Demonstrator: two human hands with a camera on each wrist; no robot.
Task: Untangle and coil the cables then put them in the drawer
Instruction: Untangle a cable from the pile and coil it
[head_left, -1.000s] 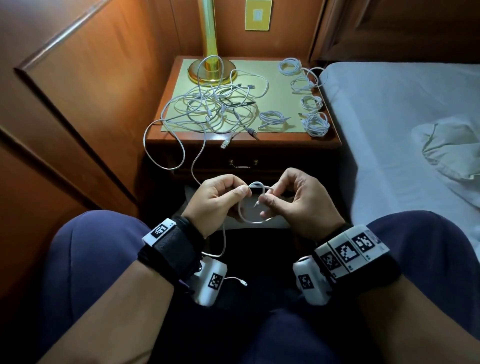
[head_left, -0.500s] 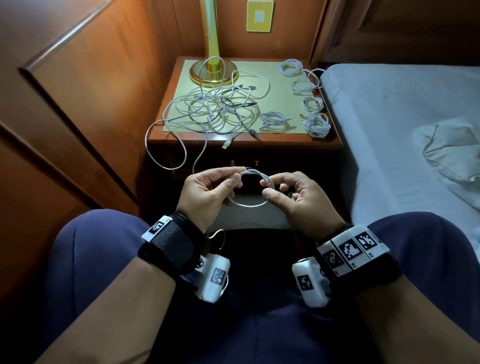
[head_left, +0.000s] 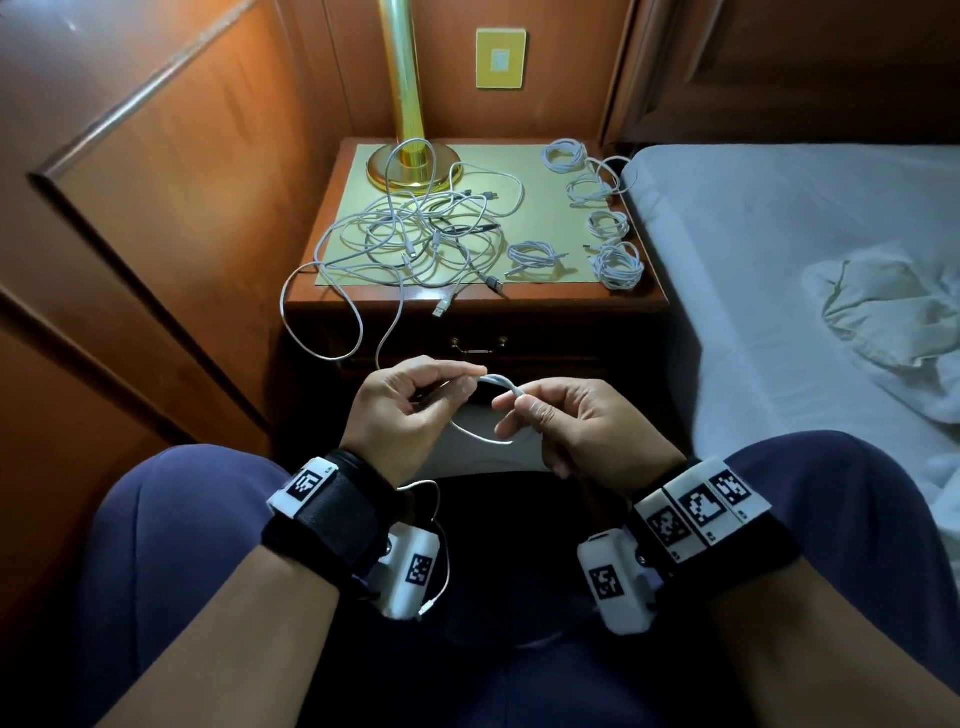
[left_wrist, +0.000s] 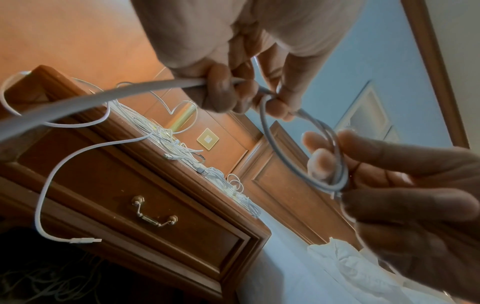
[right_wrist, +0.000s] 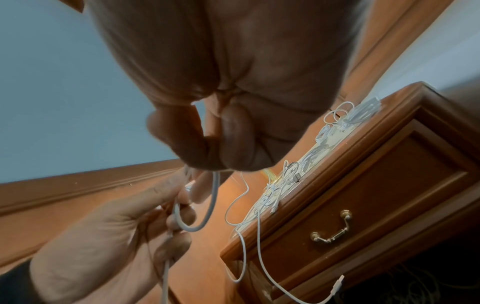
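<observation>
In front of my lap both hands hold one white cable (head_left: 480, 439), bent into a small loop. My left hand (head_left: 470, 378) pinches it between thumb and fingers (left_wrist: 221, 88); its tail runs down past my left wrist to a plug (head_left: 427, 608). My right hand (head_left: 511, 404) pinches the loop's other side (right_wrist: 215, 162), where two turns lie together (left_wrist: 335, 176). A tangle of white cables (head_left: 415, 239) lies on the nightstand (head_left: 545, 304). Several coiled cables (head_left: 615, 262) lie along its right side. The drawer (left_wrist: 130, 185) is closed, its brass handle (head_left: 478, 345) showing.
A brass lamp (head_left: 410, 161) stands at the back of the nightstand. Two cable lengths hang over its front-left edge (head_left: 322, 332), one ending in a free plug (left_wrist: 85, 239). The bed (head_left: 779, 270) lies on the right, wood panelling (head_left: 156, 208) on the left.
My hands have moved a little apart and the loop between them has grown wider. The cable's tail has drawn in closer under my left wrist.
</observation>
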